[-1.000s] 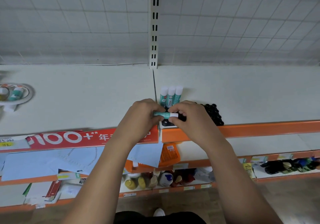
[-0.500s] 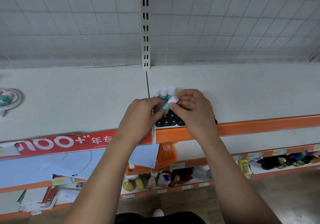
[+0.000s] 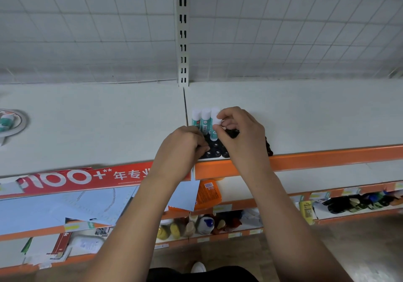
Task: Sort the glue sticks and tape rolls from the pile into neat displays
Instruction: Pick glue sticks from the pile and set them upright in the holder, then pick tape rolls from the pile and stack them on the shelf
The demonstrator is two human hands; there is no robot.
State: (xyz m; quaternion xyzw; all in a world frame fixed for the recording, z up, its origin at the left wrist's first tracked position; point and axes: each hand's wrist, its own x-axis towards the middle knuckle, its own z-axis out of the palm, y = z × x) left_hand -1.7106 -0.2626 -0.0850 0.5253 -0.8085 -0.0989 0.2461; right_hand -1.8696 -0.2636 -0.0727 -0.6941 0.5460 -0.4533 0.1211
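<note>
At shelf (image 3: 305, 116) edge: right hand (image 3: 239, 133) pinched glue stick (image 3: 213, 134) over tray (image 3: 214, 150); left hand (image 3: 181, 148), eight o'clock, gripped tray. Risk: tilt toppling standing sticks (image 3: 200, 120).

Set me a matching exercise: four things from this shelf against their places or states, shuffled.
1 right hand
2 tape roll
3 black tray
4 red banner

A far left on the shelf top, away from the hands
B runs along the shelf's front edge
C pinches a glue stick by its white cap
D under the standing glue sticks, holes showing

Pairs: 1-C, 2-A, 3-D, 4-B
</note>
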